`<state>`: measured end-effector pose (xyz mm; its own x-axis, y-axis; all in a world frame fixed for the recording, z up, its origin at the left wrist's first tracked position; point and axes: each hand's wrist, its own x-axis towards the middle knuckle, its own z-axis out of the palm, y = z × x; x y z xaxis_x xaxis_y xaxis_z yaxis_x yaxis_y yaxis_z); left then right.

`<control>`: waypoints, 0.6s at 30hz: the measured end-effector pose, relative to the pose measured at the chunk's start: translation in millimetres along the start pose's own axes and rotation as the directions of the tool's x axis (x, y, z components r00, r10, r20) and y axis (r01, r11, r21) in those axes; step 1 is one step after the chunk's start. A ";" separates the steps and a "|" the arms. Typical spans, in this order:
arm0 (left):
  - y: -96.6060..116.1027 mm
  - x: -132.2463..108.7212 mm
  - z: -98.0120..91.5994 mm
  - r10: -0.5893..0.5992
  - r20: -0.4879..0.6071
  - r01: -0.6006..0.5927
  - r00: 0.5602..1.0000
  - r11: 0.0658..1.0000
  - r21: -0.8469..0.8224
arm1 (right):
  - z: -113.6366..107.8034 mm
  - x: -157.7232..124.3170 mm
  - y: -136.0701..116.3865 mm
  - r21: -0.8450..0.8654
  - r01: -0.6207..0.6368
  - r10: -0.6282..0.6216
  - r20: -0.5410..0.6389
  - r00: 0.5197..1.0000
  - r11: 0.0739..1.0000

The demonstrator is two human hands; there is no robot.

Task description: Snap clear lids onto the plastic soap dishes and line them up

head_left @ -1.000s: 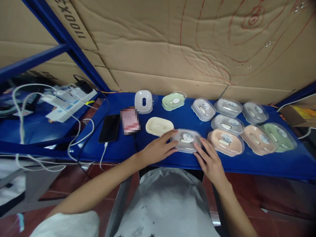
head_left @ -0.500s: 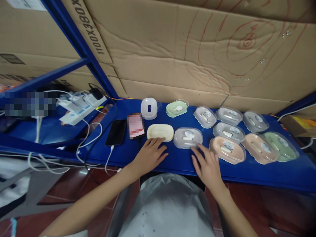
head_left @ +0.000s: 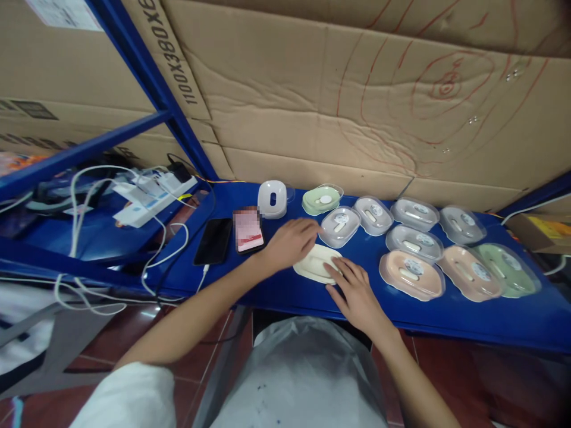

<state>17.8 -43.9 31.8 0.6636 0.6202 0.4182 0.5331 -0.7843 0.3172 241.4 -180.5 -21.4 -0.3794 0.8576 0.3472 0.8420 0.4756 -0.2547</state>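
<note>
A cream oval soap dish [head_left: 312, 264] lies at the front middle of the blue table, without a lid. My right hand [head_left: 357, 294] holds its right end, with fingers over the rim and the thumb at the near edge. Above the dish's left part, my left hand [head_left: 294, 241] reaches rightward with its fingers extended. Those fingertips are at the left edge of a grey soap dish [head_left: 340, 227] with a clear lid and a round label; whether they touch it I cannot tell.
Several lidded soap dishes stand to the right, including a peach one [head_left: 413, 275] and a green one [head_left: 508, 270]. Behind are a pale green dish [head_left: 321, 199] and a white holed piece [head_left: 272, 199]. Leftward lie a black phone [head_left: 213, 241], another phone [head_left: 248, 230] and a power strip [head_left: 151, 199].
The lidded grey dish has moved back and turned beside the other grey one. The cream dish has shifted right and nearer. My right hand has moved from the grey dish to the cream one.
</note>
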 end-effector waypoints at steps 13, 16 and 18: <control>-54.1 33.2 1.9 -0.334 -0.115 0.277 0.936 0.895 -0.350 | -0.6 -2.8 2.1 0.034 -0.002 0.003 -0.030 1.000 0.999; -51.4 -8.9 -6.2 -0.456 -0.041 0.345 0.889 0.725 -0.597 | -0.6 -2.3 2.0 0.046 -0.003 0.005 -0.037 0.999 0.999; -51.2 -33.1 -6.8 -0.522 0.039 0.398 0.852 0.597 -0.697 | -0.2 -2.2 1.6 0.048 -0.006 0.009 -0.063 0.998 0.999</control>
<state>-35.1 -24.4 7.6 0.3083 0.9382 0.1575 0.2166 -0.2304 0.9487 243.6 -181.7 -22.4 -0.3464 0.8480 0.4012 0.8249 0.4790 -0.3002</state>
